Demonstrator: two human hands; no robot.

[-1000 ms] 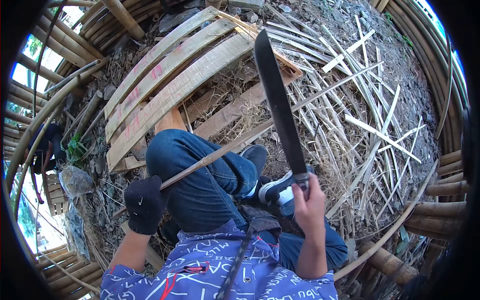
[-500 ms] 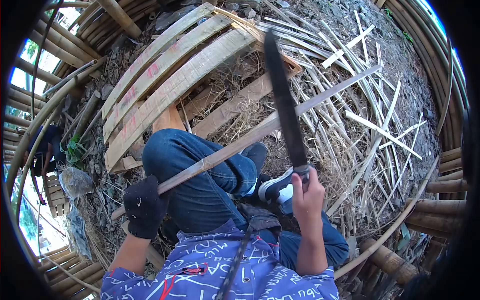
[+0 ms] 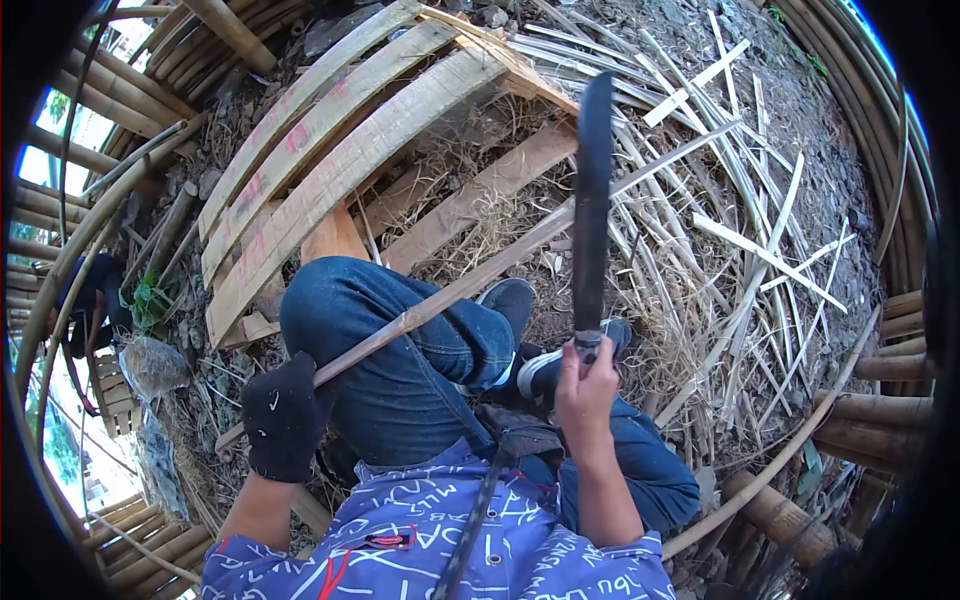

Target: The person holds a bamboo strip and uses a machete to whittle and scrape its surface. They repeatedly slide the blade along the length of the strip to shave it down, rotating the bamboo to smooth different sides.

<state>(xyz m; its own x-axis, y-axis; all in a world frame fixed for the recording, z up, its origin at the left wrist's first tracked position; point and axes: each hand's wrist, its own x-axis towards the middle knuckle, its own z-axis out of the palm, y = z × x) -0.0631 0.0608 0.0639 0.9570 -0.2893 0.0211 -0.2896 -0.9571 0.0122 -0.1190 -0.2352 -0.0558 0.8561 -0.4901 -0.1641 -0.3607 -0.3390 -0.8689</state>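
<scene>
Gripping the knife [image 3: 592, 210] by its handle, my bare right hand [image 3: 587, 388] has its fingers curled tight and its thumb laid up along the grip. The dark blade points away from me, nearly straight up the view. My left hand [image 3: 283, 418], in a black glove, is clenched round the strip [image 3: 480, 275] near its close end, and a short bit pokes out past my fist. From there the strip slants over my left leg, passes behind the blade and runs off to the upper right; whether blade and strip touch, I cannot tell. I sit with my knees bent in jeans [image 3: 372, 370], shoes [image 3: 510, 305] just beyond them, a dark strap [image 3: 468, 530] running down over my patterned shirt [image 3: 420, 515]. Ahead to the left lies a pallet [image 3: 370, 150] with pink marks on its slats, and straw [image 3: 500, 215] is scattered beside it. To the right, pale slivers [image 3: 770, 263] lie crossed over one another on the dirt. Off to my far left, a person [image 3: 98, 285] in dark clothes bends near a green plant [image 3: 150, 303]
</scene>
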